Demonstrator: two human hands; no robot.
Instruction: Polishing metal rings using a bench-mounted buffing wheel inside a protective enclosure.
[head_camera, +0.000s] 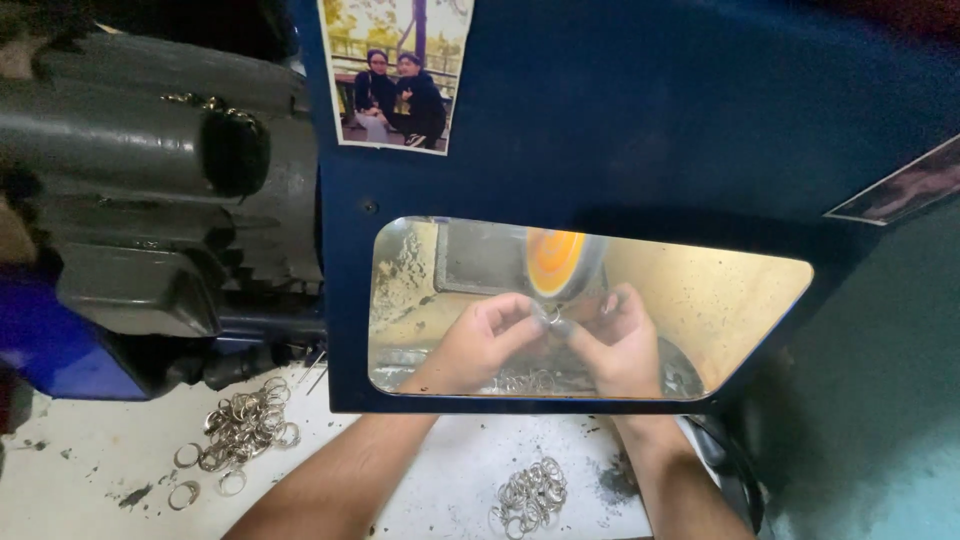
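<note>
- Two hands work inside the blue hood's window (590, 150): our left hand (485, 340) and right hand (620, 345) both pinch one small metal ring (553, 316), held just under the orange buffing wheel (556, 262).
- We see ring heaps on the white bench: one left (240, 430), one nearer (530, 495).
- We see a grey motor (150, 180) at left.

A grey motor (170, 170) sat left of the blue guard panel (640, 120), a photograph (395, 75) taped to its top; loose ring piles (240, 430) lay on the white table (80, 450).
</note>
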